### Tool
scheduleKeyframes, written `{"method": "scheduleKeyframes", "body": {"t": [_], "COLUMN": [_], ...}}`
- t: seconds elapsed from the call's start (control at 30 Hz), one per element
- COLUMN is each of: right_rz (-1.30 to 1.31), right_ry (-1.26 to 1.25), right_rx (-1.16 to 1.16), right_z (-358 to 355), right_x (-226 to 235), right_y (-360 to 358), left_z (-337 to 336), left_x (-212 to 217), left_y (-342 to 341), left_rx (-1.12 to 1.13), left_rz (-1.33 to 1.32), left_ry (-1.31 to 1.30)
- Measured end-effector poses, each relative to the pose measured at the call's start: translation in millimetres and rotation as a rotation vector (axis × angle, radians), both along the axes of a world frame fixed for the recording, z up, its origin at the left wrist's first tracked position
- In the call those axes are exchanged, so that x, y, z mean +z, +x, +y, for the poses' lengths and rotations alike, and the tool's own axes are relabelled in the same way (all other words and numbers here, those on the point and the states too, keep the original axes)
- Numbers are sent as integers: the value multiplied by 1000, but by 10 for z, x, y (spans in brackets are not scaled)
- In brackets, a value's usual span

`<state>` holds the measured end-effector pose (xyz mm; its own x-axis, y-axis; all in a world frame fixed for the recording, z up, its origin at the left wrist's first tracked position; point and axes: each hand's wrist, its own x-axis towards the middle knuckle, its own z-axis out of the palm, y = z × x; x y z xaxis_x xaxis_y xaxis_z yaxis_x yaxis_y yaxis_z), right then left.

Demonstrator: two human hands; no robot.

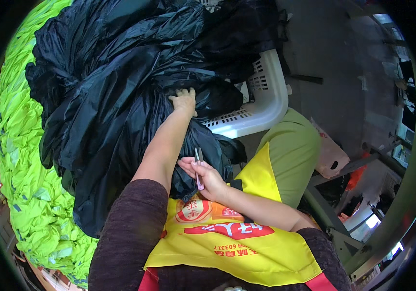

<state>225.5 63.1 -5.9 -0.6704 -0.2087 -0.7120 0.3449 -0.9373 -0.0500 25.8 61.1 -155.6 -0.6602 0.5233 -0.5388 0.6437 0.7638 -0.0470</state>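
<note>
A large heap of shiny black fabric (116,92) fills the upper left and middle of the view, falling in loose folds toward my lap. My left hand (184,102) reaches into it with curled fingers, gripping a fold near the basket. Closer to my body, my right hand (208,179) holds small thread snips (199,167) with pinkish handles against the palm. Their blades point away from me and stand slightly apart, in front of the black fabric. Part of that hand's fingers stretches past the snips toward the cloth.
A white plastic basket (271,106) with slotted sides stands right of the fabric, partly covered by it. Bright yellow-green fabric (28,194) is piled along the left. My bent knee (295,145) is beside the basket. A paper bag (329,150) and metal framework (334,228) lie further right.
</note>
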Motion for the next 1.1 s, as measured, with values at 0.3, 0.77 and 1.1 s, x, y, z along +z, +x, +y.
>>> {"method": "scheduleKeyframes", "body": {"t": [0.3, 0.77, 1.1], "right_rz": [150, -166, 85], "right_ry": [173, 518, 812], "right_rx": [209, -94, -411], "right_z": [46, 717, 1336], "right_x": [-10, 354, 391], "right_y": [-43, 159, -59], "left_z": [-523, -1381, -1396], "left_x": [459, 1878, 1742], "left_y": [-637, 383, 635], "left_rx": [1186, 1406, 1043], "left_rz": [-363, -525, -498], "left_ry": [1290, 1438, 1549]}}
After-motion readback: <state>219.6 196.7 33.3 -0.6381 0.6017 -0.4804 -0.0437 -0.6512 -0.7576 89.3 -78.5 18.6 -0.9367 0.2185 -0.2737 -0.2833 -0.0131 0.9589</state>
